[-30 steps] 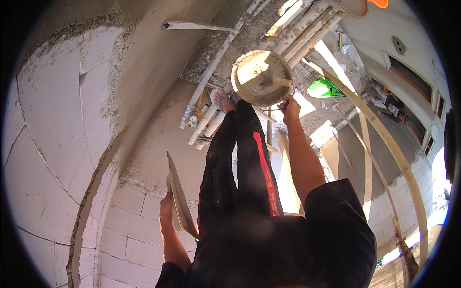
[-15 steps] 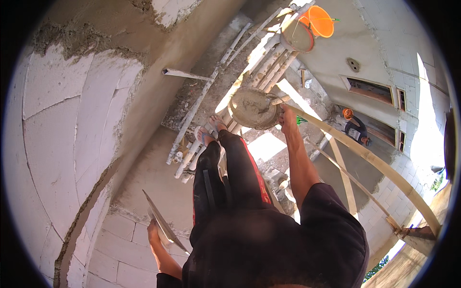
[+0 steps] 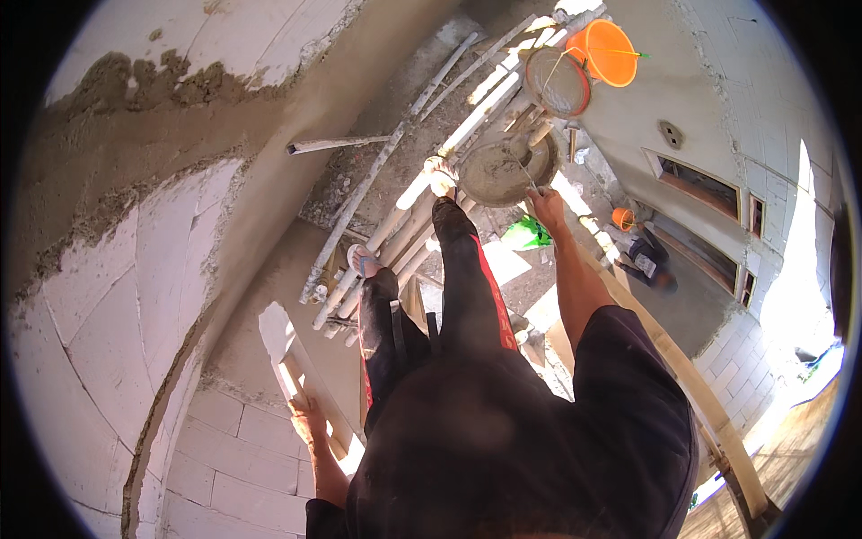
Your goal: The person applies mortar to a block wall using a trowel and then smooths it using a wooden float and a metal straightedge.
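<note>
My right hand (image 3: 546,207) is closed on the handle of a trowel (image 3: 526,176), whose blade end reaches into the wet grey mortar (image 3: 498,171) in a wide round basin (image 3: 476,199). The blade is partly hidden in the mix. My left hand (image 3: 308,420) grips the wooden handle of a long plastering float (image 3: 277,331), held low at my left side beside the wall. My feet in flip-flops stand apart on round poles (image 3: 413,235), the right one close to the basin.
An orange bucket (image 3: 611,54) and a mortar-caked bucket (image 3: 558,81) stand beyond the basin. Half-plastered block wall (image 3: 99,314) rises at left. A timber rail (image 3: 691,377) runs at right. Below, a person (image 3: 648,259) works near a small orange bucket (image 3: 623,218).
My right foot has stepped forward along the poles, apart from the left. The float has turned, showing its handle side. My right hand now has the trowel visibly in the mortar.
</note>
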Motion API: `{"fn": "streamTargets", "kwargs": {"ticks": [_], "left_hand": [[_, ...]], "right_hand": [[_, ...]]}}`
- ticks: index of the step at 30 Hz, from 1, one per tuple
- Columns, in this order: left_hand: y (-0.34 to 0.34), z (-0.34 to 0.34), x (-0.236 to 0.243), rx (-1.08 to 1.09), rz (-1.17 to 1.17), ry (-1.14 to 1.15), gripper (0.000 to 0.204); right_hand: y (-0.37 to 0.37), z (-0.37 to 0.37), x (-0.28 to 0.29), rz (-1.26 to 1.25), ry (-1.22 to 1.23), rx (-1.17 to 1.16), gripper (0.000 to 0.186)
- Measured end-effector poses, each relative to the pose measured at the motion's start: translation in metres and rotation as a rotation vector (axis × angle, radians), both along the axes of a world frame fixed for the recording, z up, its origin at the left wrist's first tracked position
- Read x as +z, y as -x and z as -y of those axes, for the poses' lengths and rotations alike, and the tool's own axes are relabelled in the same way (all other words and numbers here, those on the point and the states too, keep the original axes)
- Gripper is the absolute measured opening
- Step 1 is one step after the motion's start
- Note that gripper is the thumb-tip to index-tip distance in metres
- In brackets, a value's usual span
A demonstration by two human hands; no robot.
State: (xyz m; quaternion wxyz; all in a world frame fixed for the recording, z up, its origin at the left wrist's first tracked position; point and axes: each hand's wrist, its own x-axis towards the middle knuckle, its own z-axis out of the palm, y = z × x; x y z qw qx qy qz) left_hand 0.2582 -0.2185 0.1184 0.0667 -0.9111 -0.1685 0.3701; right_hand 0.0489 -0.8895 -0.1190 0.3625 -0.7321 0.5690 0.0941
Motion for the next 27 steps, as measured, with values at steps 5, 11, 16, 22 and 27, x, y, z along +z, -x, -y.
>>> {"fn": "streamTargets", "kwargs": {"ticks": [5, 11, 16, 22, 27], "left_hand": [[-0.027, 0.118, 0.015, -0.202, -0.032, 0.069, 0.050], [-0.034, 0.185, 0.000, -0.583, 0.182, 0.083, 0.056], [-0.081, 0.319, -0.075, -0.876, 0.322, 0.340, 0.057], [-0.067, 0.545, -0.112, -0.372, 0.277, 0.930, 0.043], [-0.001, 0.676, -0.124, -0.366, 0.028, 1.411, 0.048]], "right_hand": [[0.003, 0.056, -0.077, -0.179, -0.004, 0.258, 0.040], [0.010, 0.123, -0.108, -0.172, -0.032, 0.380, 0.045], [0.012, 0.105, -0.082, -0.490, -0.452, 0.784, 0.061], [-0.083, 0.039, 0.075, 0.414, -0.139, -0.011, 0.024], [-0.108, 0.032, 0.123, 0.590, -0.085, -0.325, 0.038]]}}
